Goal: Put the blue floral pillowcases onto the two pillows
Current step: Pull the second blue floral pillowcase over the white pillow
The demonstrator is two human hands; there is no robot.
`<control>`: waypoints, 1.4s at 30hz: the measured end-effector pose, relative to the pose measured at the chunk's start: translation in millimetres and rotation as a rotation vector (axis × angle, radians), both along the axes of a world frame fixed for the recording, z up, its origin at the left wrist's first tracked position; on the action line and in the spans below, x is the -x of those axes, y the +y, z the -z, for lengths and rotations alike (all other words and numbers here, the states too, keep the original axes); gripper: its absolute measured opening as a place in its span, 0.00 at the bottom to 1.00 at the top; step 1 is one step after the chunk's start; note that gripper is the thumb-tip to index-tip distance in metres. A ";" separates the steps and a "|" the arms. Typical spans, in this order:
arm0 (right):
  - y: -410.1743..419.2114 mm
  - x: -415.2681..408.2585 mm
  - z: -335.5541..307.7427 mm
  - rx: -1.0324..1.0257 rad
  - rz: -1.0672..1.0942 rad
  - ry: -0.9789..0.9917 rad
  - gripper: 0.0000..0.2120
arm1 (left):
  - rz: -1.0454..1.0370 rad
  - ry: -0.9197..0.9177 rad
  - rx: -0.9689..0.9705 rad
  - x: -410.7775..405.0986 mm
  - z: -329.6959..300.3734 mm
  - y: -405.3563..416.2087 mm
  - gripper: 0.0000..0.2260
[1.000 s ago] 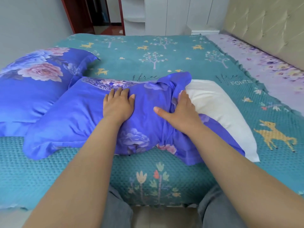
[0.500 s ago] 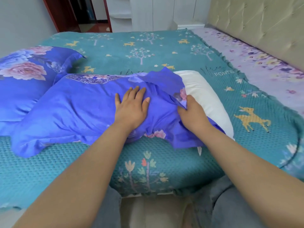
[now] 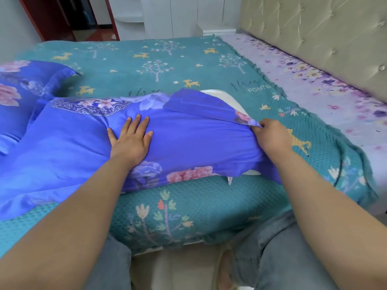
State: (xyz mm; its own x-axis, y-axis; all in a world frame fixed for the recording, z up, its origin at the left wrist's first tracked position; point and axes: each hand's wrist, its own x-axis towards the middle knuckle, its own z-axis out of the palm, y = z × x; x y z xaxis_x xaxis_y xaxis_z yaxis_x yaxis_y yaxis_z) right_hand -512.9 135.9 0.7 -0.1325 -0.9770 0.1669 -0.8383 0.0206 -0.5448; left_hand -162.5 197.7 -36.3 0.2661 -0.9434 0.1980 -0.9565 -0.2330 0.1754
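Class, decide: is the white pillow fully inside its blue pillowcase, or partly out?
Partly out. White pillow shows past the pillowcase opening, whose edge the right hand pinches.

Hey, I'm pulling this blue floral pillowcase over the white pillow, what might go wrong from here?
The right hand pinches only a corner of the blue floral pillowcase, so that small grip might slip as you pull. A strip of the white pillow shows at the open end, where the folded-back flap could bunch. The left hand presses flat; easing off may let the pillow slide.

free: script on the bedspread [image 3: 146, 65], beside the pillowcase's [image 3: 188, 139] far edge
free FORTS: bedspread, toward its headboard edge; last word uncertain
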 end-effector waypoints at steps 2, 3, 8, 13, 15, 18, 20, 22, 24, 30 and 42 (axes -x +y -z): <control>-2.6 -3.9 3.4 0.035 -0.027 -0.051 0.18 | -0.007 -0.007 0.082 9.4 -6.2 -0.1 0.22; -3.1 -8.0 3.8 0.045 -0.051 -0.086 0.16 | 0.002 -0.001 0.122 13.6 -9.4 0.6 0.22; -19.3 19.2 -6.1 0.036 0.074 -0.071 0.16 | 0.075 -0.049 0.212 37.6 -21.0 -4.0 0.22; -29.2 42.6 24.5 -0.259 0.143 0.035 0.21 | 0.053 -0.064 0.201 41.5 -30.6 -11.5 0.23; -27.1 34.8 29.9 -0.260 0.155 0.099 0.18 | 0.059 -0.046 0.182 47.4 -31.7 -13.5 0.24; -29.6 15.1 17.3 -0.049 0.111 0.026 0.19 | 0.092 -0.044 0.162 58.6 -31.2 -16.1 0.24; -35.8 -6.1 4.2 0.188 0.016 -0.051 0.21 | 0.110 -0.042 0.156 64.4 -31.7 -18.8 0.24; -46.3 -30.2 -7.0 0.264 -0.142 -0.012 0.24 | 0.127 -0.038 0.142 69.8 -32.3 -21.4 0.24; -63.0 -54.0 -15.7 0.203 -0.303 0.106 0.27 | 0.141 -0.028 0.133 73.3 -34.2 -25.8 0.24; -103.2 -103.1 -26.3 0.148 -0.450 0.558 0.15 | 0.148 -0.005 0.119 77.5 -39.4 -42.9 0.24; -184.6 -38.8 6.2 -0.251 0.030 0.571 0.18 | 0.095 -0.010 -0.035 60.1 -39.8 -80.2 0.27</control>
